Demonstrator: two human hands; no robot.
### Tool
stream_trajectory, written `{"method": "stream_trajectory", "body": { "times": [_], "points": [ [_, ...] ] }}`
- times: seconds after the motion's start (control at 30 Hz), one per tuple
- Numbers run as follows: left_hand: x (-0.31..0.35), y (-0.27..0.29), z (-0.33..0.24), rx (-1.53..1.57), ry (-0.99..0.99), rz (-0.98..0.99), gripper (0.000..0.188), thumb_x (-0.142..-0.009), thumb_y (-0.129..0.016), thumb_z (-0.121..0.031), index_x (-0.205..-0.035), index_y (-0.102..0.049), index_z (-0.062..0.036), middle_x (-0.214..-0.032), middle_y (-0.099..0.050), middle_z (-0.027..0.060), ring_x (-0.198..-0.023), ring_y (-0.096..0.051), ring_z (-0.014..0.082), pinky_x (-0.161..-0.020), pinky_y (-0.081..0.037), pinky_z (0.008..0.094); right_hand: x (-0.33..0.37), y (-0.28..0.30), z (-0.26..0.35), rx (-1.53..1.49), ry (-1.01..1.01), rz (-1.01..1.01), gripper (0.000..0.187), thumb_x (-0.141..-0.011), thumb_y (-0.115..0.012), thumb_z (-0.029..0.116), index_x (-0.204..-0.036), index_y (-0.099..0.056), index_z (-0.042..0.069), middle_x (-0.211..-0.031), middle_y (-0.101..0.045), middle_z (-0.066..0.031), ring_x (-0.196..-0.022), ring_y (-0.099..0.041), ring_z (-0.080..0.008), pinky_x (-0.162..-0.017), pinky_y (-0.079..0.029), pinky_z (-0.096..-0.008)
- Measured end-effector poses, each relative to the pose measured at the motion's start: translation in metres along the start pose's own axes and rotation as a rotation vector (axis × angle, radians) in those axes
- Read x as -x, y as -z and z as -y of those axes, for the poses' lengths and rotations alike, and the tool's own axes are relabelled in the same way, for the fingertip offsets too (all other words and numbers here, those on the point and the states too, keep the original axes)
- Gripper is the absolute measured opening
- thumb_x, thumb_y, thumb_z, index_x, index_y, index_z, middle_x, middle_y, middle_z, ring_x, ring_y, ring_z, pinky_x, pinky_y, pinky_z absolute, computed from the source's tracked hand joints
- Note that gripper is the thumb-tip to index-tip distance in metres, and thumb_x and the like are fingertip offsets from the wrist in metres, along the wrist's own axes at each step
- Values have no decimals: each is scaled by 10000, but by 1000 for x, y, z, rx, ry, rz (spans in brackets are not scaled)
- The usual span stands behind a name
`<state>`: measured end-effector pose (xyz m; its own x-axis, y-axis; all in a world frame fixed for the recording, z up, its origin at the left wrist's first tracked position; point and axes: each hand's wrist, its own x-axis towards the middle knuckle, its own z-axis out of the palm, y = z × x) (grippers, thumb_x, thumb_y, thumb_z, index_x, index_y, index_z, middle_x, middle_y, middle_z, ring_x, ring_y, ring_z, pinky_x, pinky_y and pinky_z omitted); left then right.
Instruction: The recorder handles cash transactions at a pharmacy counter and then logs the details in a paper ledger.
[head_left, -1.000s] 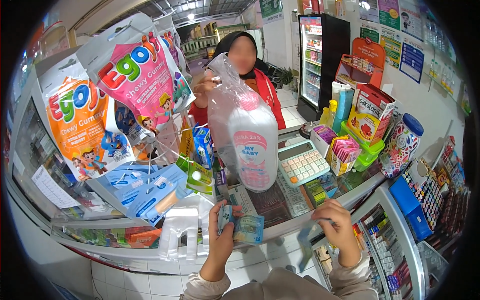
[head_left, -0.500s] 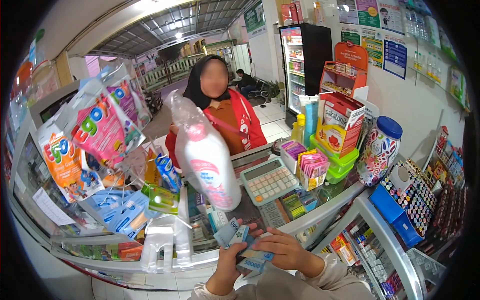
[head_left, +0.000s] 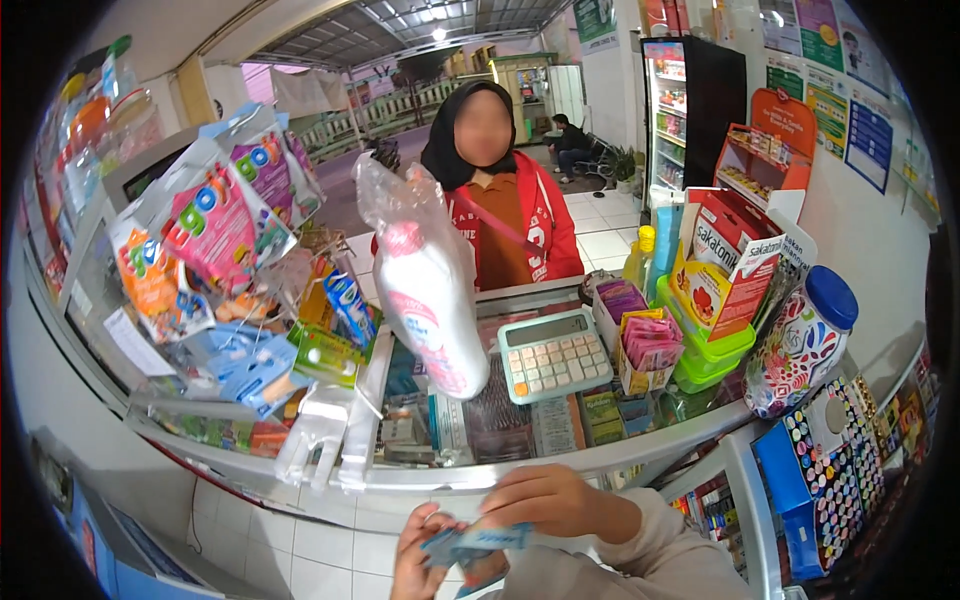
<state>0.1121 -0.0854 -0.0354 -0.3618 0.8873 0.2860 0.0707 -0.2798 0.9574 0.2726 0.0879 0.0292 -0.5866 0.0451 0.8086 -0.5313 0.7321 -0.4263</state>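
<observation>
Several blue banknotes (head_left: pixel 485 540) are between my two hands, low in front of my body and on my side of the counter. My left hand (head_left: pixel 418 548) grips them at one side, with a ring on a finger. Coming from the right, my right hand (head_left: pixel 552 500) lies over the notes with its fingers curled on their upper edge. Beyond my hands, a large white bottle with a pink cap (head_left: pixel 428 320), in a clear plastic bag, stands on the glass counter (head_left: pixel 490 470). A pale green calculator (head_left: pixel 555 355) lies to its right.
Across the counter stands a person in a red jacket (head_left: pixel 550 220). Hanging pouches (head_left: pixel 225 225) crowd the left side. On the right are a green plastic box (head_left: pixel 715 360), a patterned jar with blue lid (head_left: pixel 800 345) and a blue rack of small bottles (head_left: pixel 790 470). Clear plastic bags (head_left: pixel 325 430) hang from the counter edge.
My hands have drawn back from the counter edge toward my body with the banknotes. The notes, fanned apart earlier, now lie closer together. The whole view has swung left.
</observation>
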Motion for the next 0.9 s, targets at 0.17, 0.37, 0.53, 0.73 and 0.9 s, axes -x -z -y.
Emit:
{"method": "stream_trajectory", "body": {
  "times": [0.17, 0.37, 0.53, 0.73, 0.9],
  "points": [
    [94, 70, -8, 443, 212, -227, 394, -930, -512, -265, -1213, -521, 9, -1197, -556, 125, -1161, -479, 225, -1020, -330, 370, -35, -109, 36, -286, 114, 321, 157, -765, -531, 41, -907, -593, 62, -935, -612, -68, -904, -575, -258, -731, -498, -334],
    [301, 118, -64, -4, 375, -120, 398, -838, -541, -89, -1220, -458, -12, -1085, -590, 144, -1106, -540, 265, -972, -403, 370, -55, -297, 129, -496, 425, 607, 218, -692, -603, 109, -904, -582, 64, -908, -591, -57, -873, -556, -235, -676, -498, -319],
    [437, 129, -142, 16, 391, -463, 321, -857, -497, -121, -1140, -569, 12, -1087, -617, 96, -1073, -539, 213, -937, -400, 339, -60, -430, 229, -807, 356, 706, 188, -673, -562, 20, -840, -643, 51, -803, -638, -65, -790, -597, -258, -689, -501, -347],
    [611, 175, -143, 16, 303, -843, 268, -946, -398, -70, -1180, -497, 15, -1082, -601, 106, -1044, -571, 208, -920, -431, 340, -73, -587, 348, -932, 165, 1180, 293, -690, -481, -84, -895, -663, 17, -770, -651, -140, -722, -635, -250, -674, -503, -325],
    [698, 249, -128, 48, 259, -893, 262, -970, -453, -163, -1156, -486, 19, -1039, -605, 118, -972, -614, 203, -880, -478, 344, -83, -717, 392, -951, 139, 1405, 243, -740, -516, -57, -916, -670, 6, -847, -677, -116, -729, -627, -162, -705, -499, -277]
  ]
}}
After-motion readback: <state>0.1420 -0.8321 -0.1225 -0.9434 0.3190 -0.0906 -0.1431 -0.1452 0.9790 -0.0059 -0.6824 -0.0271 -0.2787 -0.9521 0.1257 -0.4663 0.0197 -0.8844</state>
